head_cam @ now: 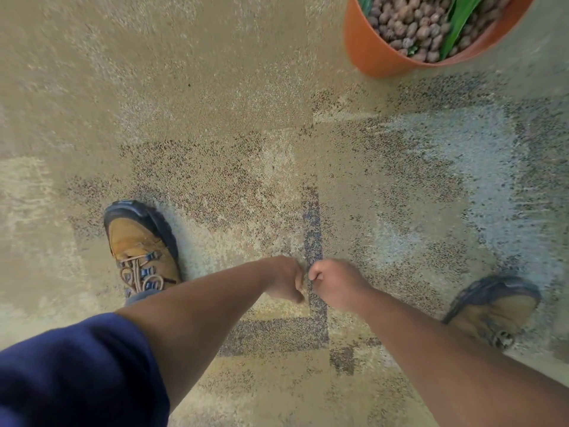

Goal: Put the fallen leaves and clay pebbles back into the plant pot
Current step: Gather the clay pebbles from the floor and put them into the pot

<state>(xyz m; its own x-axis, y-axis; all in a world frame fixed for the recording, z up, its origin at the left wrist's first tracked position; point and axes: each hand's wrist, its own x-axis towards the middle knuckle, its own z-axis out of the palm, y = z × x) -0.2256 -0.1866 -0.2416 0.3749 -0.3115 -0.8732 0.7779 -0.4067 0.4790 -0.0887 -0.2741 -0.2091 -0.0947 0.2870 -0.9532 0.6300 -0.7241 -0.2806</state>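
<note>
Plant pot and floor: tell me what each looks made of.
Plant pot: probably plastic, since the orange wall is smooth, thin-rimmed and has a soft sheen; terracotta is possible. Floor: carpet, with matte, speckled tan and grey pile in blocky patches.

Open carpet [215,118] stretches from 9 o'clock round to 12, with nothing standing on it. An orange plant pot [369,50] blocks the 1 o'clock corner, its mouth filled with clay pebbles [409,26] and green leaves [458,23]. Lower down, a tan boot [141,251] sits at 8 o'clock and a second boot [498,309] at 4 o'clock, leaving a bare lane of floor between them toward the pot.
</note>
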